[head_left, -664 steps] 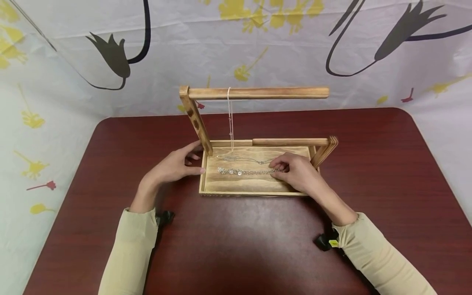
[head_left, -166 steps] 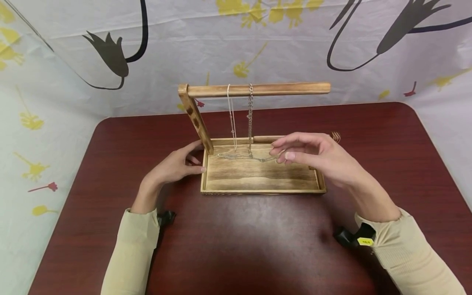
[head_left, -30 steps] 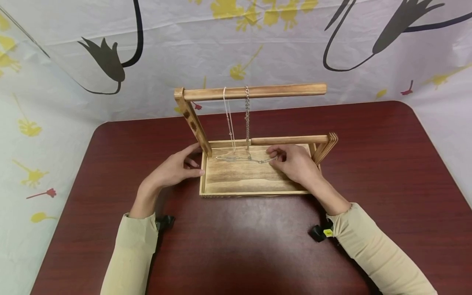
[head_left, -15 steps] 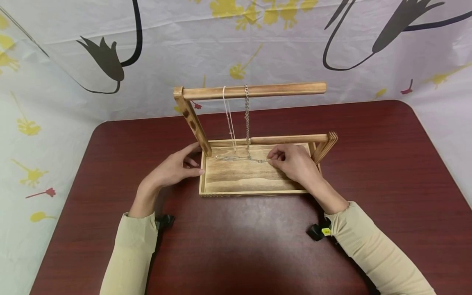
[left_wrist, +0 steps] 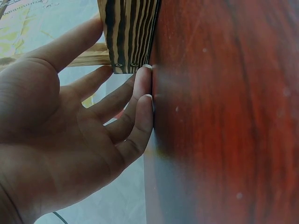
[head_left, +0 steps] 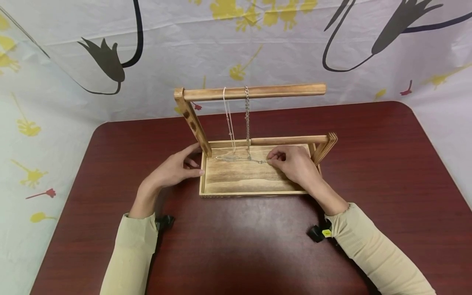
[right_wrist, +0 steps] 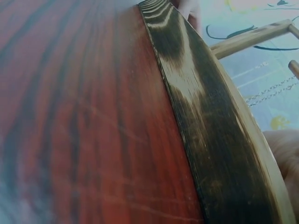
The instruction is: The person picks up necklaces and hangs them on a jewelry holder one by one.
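A wooden jewelry stand has a shallow tray point(head_left: 258, 193) and a raised crossbar point(head_left: 280, 90). In the tray lies a thin silver necklace point(head_left: 243, 159), stretched lengthwise. My right hand point(head_left: 296, 164) pinches its right end between thumb and index finger. Two more hang from the bar: a fine light necklace point(head_left: 229, 123) and, to its right, a chunkier chain necklace point(head_left: 247, 119). My left hand point(head_left: 171, 170) rests at the tray's left end, thumb at the rim and index finger by the upright post point(head_left: 196, 127); in the left wrist view its fingertips touch the wooden end point(left_wrist: 128, 37).
A lower wooden bar point(head_left: 287, 140) runs along the tray's back right to a slanted striped bracket point(head_left: 325, 149). The stand sits on a dark red tabletop point(head_left: 236, 246). Behind hangs a white patterned cloth point(head_left: 287, 49).
Since 22 seconds ago the chunky necklace has gone from the tray to the bar. My right hand came down into the tray and shifted slightly left along the thin necklace. My left hand stayed.
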Action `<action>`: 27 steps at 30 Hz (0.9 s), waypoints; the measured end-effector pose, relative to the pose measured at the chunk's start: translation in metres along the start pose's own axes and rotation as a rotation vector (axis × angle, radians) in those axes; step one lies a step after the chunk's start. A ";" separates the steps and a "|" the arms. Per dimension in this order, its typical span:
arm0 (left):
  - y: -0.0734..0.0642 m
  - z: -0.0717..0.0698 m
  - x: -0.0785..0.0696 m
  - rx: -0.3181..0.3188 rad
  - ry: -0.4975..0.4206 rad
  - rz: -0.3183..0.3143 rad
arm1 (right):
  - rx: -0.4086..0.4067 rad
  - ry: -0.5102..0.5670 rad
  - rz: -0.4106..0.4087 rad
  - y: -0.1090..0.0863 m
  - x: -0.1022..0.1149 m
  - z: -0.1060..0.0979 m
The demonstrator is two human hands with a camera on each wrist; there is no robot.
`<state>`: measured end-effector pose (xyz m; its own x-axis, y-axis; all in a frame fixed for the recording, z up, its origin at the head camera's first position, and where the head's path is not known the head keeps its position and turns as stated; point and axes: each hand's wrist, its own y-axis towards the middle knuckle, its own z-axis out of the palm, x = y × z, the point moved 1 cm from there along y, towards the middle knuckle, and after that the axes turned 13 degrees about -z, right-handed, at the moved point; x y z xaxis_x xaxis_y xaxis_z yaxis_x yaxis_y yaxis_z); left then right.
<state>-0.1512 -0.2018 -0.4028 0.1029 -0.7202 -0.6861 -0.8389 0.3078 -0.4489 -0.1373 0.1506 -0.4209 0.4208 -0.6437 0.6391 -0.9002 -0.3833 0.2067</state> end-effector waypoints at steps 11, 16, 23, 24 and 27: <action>-0.001 0.000 -0.001 -0.005 0.008 -0.007 | -0.031 0.011 0.010 -0.001 0.003 -0.002; -0.001 0.000 -0.001 -0.002 0.003 -0.017 | -0.032 0.028 0.007 -0.001 0.003 -0.002; 0.000 0.000 0.000 0.002 -0.001 -0.005 | -0.025 0.080 0.028 0.000 0.003 -0.004; 0.000 0.000 0.000 0.002 -0.003 -0.007 | -0.023 0.095 0.034 0.000 0.003 -0.004; -0.001 0.000 0.000 0.002 -0.005 -0.006 | -0.010 0.129 0.047 0.000 0.003 -0.005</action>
<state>-0.1507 -0.2021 -0.4020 0.1110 -0.7190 -0.6861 -0.8371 0.3045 -0.4545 -0.1366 0.1521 -0.4148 0.3604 -0.5699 0.7384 -0.9201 -0.3473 0.1810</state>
